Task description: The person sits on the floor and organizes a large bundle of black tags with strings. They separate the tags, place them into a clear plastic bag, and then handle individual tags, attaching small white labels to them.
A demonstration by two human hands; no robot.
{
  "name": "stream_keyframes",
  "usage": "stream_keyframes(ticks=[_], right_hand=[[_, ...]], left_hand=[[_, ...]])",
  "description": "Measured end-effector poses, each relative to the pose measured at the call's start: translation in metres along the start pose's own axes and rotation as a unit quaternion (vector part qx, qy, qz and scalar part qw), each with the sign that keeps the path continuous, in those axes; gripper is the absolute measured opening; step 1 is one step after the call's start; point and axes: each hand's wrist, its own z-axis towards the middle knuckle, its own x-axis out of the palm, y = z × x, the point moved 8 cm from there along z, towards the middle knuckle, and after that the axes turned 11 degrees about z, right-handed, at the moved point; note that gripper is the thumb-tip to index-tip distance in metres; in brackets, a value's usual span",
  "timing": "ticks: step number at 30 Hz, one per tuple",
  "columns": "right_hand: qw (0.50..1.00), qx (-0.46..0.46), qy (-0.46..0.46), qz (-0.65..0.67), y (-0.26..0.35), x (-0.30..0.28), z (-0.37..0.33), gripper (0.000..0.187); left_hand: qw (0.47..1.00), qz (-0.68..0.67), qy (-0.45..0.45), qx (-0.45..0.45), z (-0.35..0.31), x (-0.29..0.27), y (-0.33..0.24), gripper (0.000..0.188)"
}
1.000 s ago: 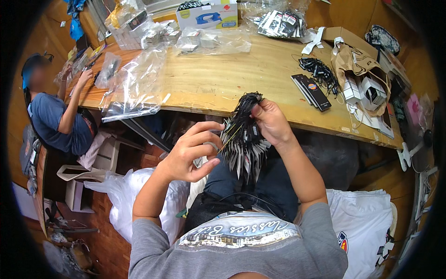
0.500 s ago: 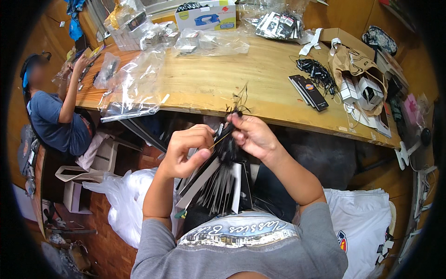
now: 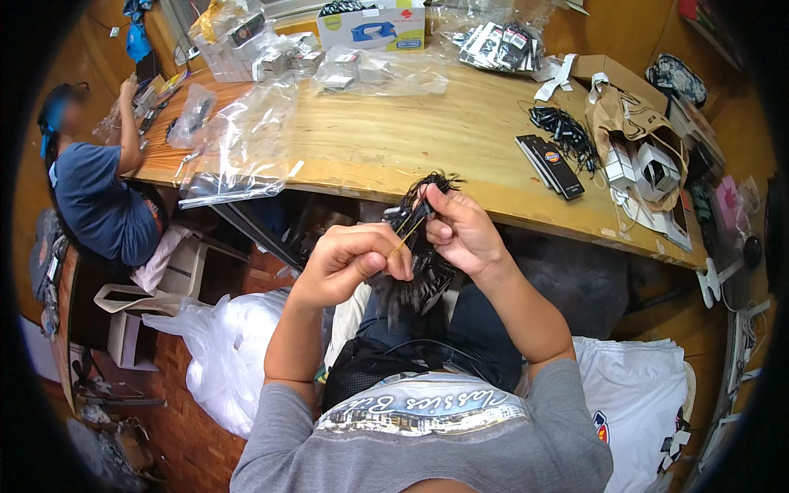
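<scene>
A bundle of black hang-tag strings (image 3: pixel 427 267) hangs in front of my lap, its lower end smeared by motion. My right hand (image 3: pixel 464 230) is closed on the upper part of the strings, thumb and fingers pressed together. A thin yellow rubber band (image 3: pixel 404 241) is stretched from there to my left hand (image 3: pixel 353 261), whose curled fingers pinch it. The loose string ends stick up above my right thumb. What hangs at the bottom of the bundle is too blurred to make out fully.
Ahead is a wooden table (image 3: pixel 370 140). On it lie a clear plastic bag (image 3: pixel 242 148), black tags (image 3: pixel 552 167), a heap of black strings (image 3: pixel 567 131) and a brown paper bag (image 3: pixel 629 115). A person (image 3: pixel 107 193) works at the left. White plastic (image 3: pixel 238 353) lies beside me.
The bundle has turned and lifted off my lap, so its fanned tags no longer show there. My left hand has moved slightly right, and the yellow band is stretched wider. The other person's arm moved.
</scene>
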Motion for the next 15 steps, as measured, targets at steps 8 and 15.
stream_keyframes(ticks=[8,15], right_hand=[[0.924,-0.15,0.067,-0.344,0.005,0.027,-0.01,0.015],[0.978,-0.13,-0.061,-0.148,0.0,0.003,-0.009,0.014]], left_hand=[[0.996,-0.087,-0.011,-0.005,-0.01,-0.008,0.003,0.026],[0.997,0.001,0.068,0.04,-0.01,0.01,-0.009,0.024]])
